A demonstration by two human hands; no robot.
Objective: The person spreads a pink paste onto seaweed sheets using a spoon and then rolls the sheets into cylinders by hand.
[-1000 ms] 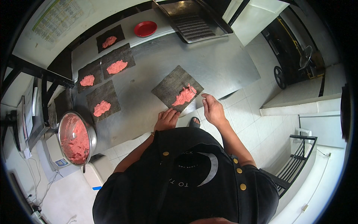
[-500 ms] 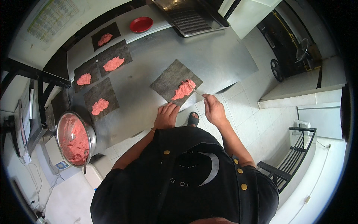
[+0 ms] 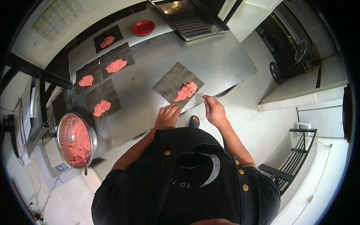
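Note:
A dark, rough-textured square sheet (image 3: pixel 170 80), resembling seaweed, lies cornerwise on the steel table in front of me. Along its right side runs a lumpy mound of pink paste (image 3: pixel 184 92). My right hand (image 3: pixel 214 110) is closed around the handle of a thin metal utensil (image 3: pixel 198 95). The utensil's tip is in the paste, so I cannot tell whether it is a fork or a spoon. At the sheet's near corner, my left hand (image 3: pixel 167 117) lies with its fingers flat by the table edge, touching the corner.
Several similar sheets topped with pink paste, one here (image 3: pixel 103 98), lie at the left. A steel bowl (image 3: pixel 93 137) of pink paste with a spoon (image 3: pixel 86 165) stands near left. At the back are a red plate (image 3: pixel 143 27) and a metal tray (image 3: pixel 202 36) holding dark rolls.
The utensil's tip has shifted slightly left and down within the paste. My left hand stays by the sheet's near corner. The whole view has tilted a little.

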